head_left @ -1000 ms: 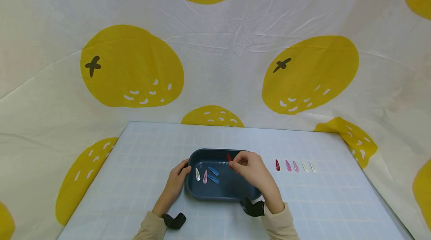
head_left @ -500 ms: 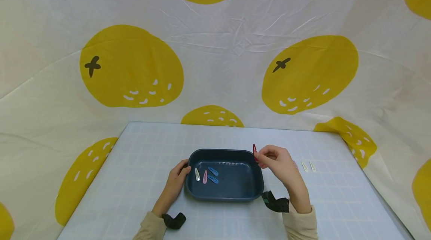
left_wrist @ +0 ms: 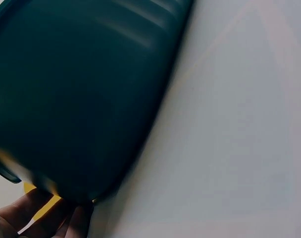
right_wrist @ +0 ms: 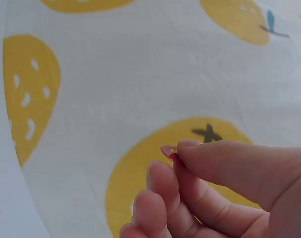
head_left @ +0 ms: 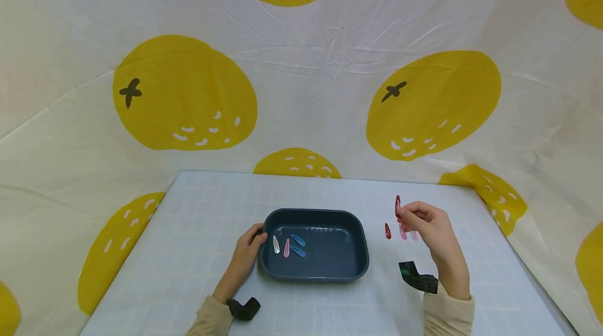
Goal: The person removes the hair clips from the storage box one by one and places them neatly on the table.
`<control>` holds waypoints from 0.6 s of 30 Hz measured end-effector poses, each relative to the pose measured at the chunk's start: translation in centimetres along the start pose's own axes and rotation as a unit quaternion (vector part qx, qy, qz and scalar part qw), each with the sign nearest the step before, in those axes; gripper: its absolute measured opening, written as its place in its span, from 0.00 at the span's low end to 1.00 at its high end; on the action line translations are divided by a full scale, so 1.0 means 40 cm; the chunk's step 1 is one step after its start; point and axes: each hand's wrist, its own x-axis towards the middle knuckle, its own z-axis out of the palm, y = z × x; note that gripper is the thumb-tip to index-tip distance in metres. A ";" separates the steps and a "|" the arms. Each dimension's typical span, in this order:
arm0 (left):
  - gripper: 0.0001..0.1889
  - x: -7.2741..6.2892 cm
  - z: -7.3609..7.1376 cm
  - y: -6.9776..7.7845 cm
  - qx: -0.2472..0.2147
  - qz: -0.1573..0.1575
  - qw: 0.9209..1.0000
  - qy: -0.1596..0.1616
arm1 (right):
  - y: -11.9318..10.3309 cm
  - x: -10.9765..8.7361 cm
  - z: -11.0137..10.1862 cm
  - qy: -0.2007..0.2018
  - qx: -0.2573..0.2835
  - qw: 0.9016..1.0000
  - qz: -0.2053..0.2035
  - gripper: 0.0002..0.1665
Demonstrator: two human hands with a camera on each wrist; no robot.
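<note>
A dark blue tray (head_left: 316, 279) sits on the table, and my left hand (head_left: 246, 252) holds its left side with the thumb at the rim. In the left wrist view the fingers (left_wrist: 81, 218) press against the tray's wall (left_wrist: 91, 99). Inside lie a whitish hair clip (head_left: 276, 244), a pink hair clip (head_left: 287, 247) and two blue ones. To the right of the tray, my right hand (head_left: 431, 228) pinches a red hair clip (head_left: 398, 205) between thumb and fingertips, raised over the row of clips. In the right wrist view only the tip of this red clip (right_wrist: 170, 152) shows.
On the table (head_left: 216, 194) right of the tray lies another red hair clip (head_left: 388, 231). Beside it are two pink clips (head_left: 403, 232), partly behind the right hand, which covers the right end of the row. A fruit-print cloth (head_left: 301, 90) hangs behind the table.
My right hand has carried the red hair clip out from over the tray, rightward to above the row of clips. The left hand and tray have stayed in place.
</note>
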 end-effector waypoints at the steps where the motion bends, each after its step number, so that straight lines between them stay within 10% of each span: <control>1: 0.17 0.001 0.000 -0.005 0.000 -0.001 1.000 0.001 | 0.008 0.001 -0.010 0.003 0.003 1.000 0.003 0.19; 18: 0.17 0.001 0.001 -0.007 -0.002 -0.006 1.000 0.003 | 0.188 0.028 -0.095 -0.038 0.143 0.982 0.114 0.08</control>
